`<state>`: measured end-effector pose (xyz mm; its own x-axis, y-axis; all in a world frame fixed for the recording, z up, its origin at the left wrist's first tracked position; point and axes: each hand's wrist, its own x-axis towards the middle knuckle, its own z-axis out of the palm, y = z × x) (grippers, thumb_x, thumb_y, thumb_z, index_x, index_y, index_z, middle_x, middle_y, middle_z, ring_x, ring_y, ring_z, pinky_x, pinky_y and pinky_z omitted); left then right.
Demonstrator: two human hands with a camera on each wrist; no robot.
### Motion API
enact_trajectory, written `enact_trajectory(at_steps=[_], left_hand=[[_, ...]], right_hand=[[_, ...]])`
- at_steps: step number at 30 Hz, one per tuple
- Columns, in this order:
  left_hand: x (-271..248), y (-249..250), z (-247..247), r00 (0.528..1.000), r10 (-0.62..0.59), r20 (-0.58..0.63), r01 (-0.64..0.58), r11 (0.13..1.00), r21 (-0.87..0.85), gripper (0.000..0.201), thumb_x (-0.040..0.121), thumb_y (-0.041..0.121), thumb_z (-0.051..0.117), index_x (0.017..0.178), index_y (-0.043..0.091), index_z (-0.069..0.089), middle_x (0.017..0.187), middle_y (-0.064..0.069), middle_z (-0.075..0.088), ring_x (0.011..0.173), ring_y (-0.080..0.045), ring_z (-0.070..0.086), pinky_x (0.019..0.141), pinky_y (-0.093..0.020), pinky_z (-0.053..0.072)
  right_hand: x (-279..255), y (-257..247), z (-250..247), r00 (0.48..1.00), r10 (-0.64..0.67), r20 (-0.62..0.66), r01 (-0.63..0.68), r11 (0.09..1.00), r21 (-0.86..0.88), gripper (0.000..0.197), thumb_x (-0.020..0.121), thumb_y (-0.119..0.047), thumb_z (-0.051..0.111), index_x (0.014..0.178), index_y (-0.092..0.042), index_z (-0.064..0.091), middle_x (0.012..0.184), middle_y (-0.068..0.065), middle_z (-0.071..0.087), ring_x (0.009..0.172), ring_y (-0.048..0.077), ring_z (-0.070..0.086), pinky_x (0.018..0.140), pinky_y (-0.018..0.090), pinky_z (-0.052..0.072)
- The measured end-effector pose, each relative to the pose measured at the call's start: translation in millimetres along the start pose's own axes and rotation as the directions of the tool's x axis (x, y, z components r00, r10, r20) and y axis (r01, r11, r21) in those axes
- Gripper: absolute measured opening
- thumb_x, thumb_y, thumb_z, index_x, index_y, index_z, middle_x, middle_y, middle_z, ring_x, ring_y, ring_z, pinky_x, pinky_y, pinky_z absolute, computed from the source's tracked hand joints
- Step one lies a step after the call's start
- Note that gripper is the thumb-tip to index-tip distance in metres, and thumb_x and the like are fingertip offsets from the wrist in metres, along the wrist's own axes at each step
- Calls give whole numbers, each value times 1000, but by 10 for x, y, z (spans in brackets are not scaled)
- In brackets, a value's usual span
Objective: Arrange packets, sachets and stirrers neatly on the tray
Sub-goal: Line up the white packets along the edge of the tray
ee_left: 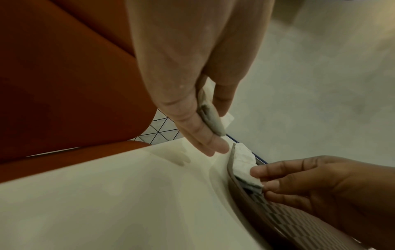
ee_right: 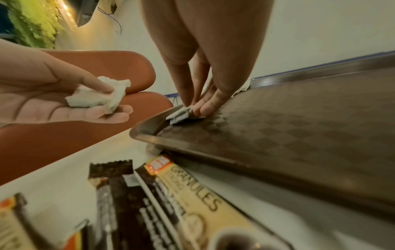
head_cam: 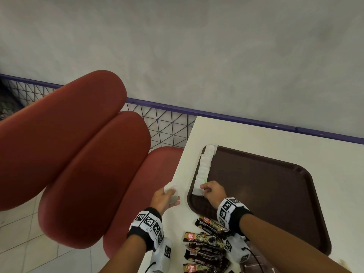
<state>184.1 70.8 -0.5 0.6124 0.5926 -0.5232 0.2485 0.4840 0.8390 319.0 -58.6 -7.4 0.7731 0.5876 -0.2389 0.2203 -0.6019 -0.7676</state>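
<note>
A brown tray (head_cam: 275, 184) lies on the white table (head_cam: 256, 134). Along its left rim runs a row of white sachets (head_cam: 204, 164). My right hand (head_cam: 202, 189) pinches the nearest sachet of that row (head_cam: 197, 192) at the tray's near-left corner; the same sachet (ee_right: 179, 115) rests on the tray floor (ee_right: 299, 126). My left hand (head_cam: 172, 195) hovers over the table's left edge, its thumb holding a small bunch of white sachets (ee_right: 96, 99) against the fingers. Several dark coffee packets (head_cam: 204, 245) lie loose in front of the tray.
Red padded seats (head_cam: 88, 164) stand close to the table's left edge. Behind them runs a purple rail with wire mesh (head_cam: 167, 125), and a grey wall beyond. Most of the tray floor is bare.
</note>
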Motion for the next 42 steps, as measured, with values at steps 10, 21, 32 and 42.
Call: enact_trajectory(at_steps=[10, 21, 32, 42], left_hand=[[-16, 8, 21, 998, 55, 22, -56, 997, 51, 19, 92, 4, 54, 110, 0, 58, 108, -17, 58, 88, -26, 59, 60, -24, 59], [-80, 52, 129, 993, 93, 72, -96, 995, 36, 18, 90, -1, 54, 108, 1, 54, 105, -16, 58, 86, -24, 59, 58, -26, 59], [-122, 51, 177, 993, 85, 82, -88, 995, 43, 23, 90, 1, 55, 113, -2, 54, 108, -19, 58, 94, -31, 59, 57, -24, 58], [-35, 14, 81, 997, 76, -4, -75, 994, 79, 22, 94, -1, 42, 107, 1, 60, 108, -17, 51, 81, -21, 56, 60, -24, 58]], right_hand=[[-36, -11, -21, 996, -24, 86, 30, 997, -72, 32, 85, 4, 55, 116, 0, 58, 109, 0, 34, 86, 11, 44, 79, 9, 34], [-225, -255, -103, 981, -139, 132, 115, 978, 174, 23, 82, -1, 59, 77, -24, 61, 92, -8, 53, 73, 7, 50, 67, 9, 39], [-298, -274, -73, 973, -149, 175, 99, 959, 266, 23, 85, 3, 56, 101, -5, 70, 110, 10, 68, 104, 16, 61, 101, 27, 44], [-191, -48, -193, 1000, 7, 2, -7, 994, 110, 30, 81, 8, 56, 76, -21, 63, 91, 6, 66, 76, 12, 56, 63, 4, 40]])
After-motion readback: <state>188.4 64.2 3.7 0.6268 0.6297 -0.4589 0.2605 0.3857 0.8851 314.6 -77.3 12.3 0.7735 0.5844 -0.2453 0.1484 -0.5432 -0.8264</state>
